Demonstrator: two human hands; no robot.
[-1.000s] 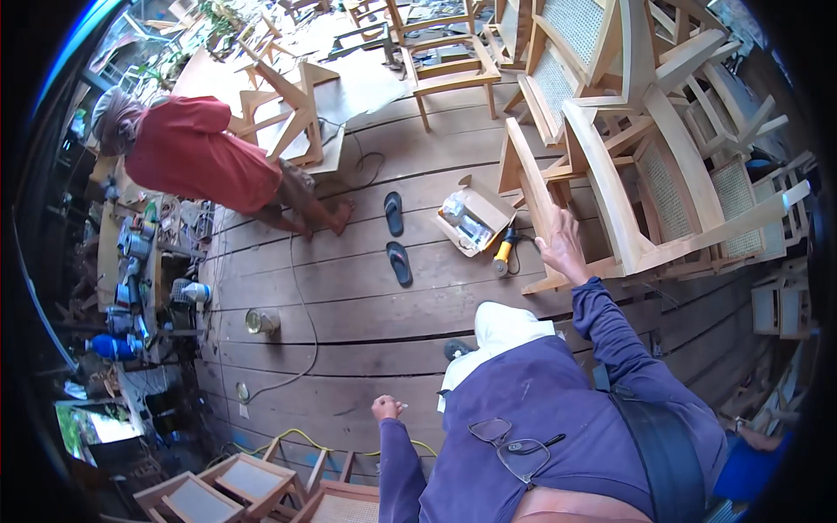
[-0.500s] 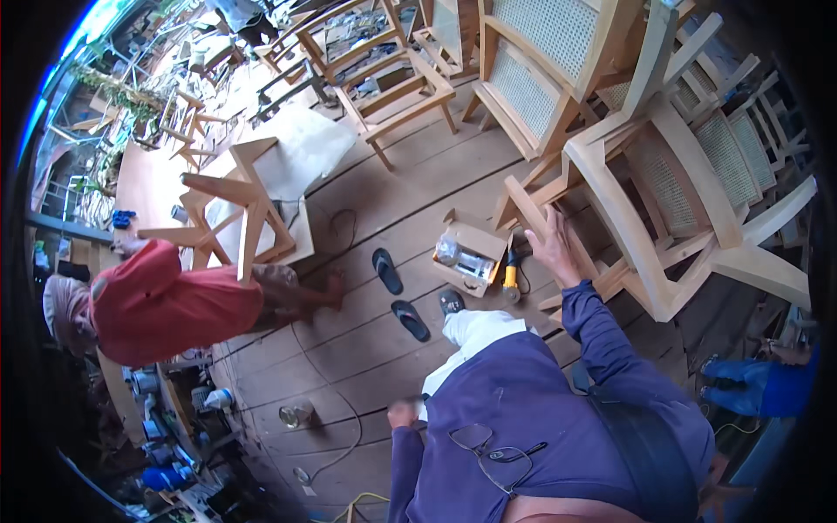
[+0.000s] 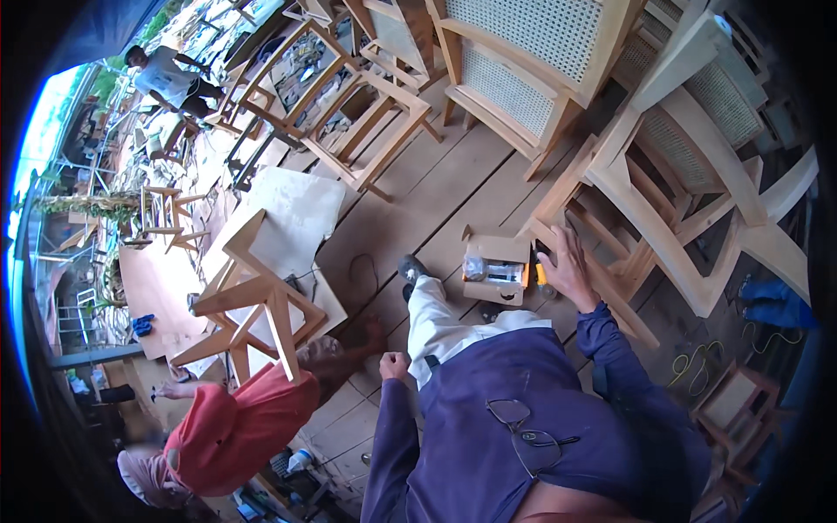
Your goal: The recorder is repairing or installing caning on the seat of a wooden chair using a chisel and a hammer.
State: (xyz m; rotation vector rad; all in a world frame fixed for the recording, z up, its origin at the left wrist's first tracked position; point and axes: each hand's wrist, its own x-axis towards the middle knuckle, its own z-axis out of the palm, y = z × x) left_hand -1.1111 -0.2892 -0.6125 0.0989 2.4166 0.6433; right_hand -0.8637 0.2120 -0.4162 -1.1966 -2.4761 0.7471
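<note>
My right hand [image 3: 570,272] reaches over the near rail of an unfinished wooden chair frame [image 3: 610,301], fingers stretched out and thumb apart. Whether it touches the wood I cannot tell. Partly covered by this hand, a yellow and dark power tool [image 3: 544,279] lies on the floor. Beside the tool stands an open cardboard box [image 3: 493,295] with a clear plastic item and other small things in it. My left hand [image 3: 394,365] hangs by my left thigh, fingers curled closed, with nothing showing in it.
Cane-panelled chairs [image 3: 514,91] and bare chair frames [image 3: 375,131] stand ahead and to the right on the plank floor [image 3: 436,192]. At left, a person in a red shirt [image 3: 235,436] bends beside an upturned wooden frame [image 3: 261,305]. Another person [image 3: 170,78] stands far left.
My view has turned, and my left foot has stepped forward past the box. My right hand is lower over the chair rail. The pair of sandals no longer shows.
</note>
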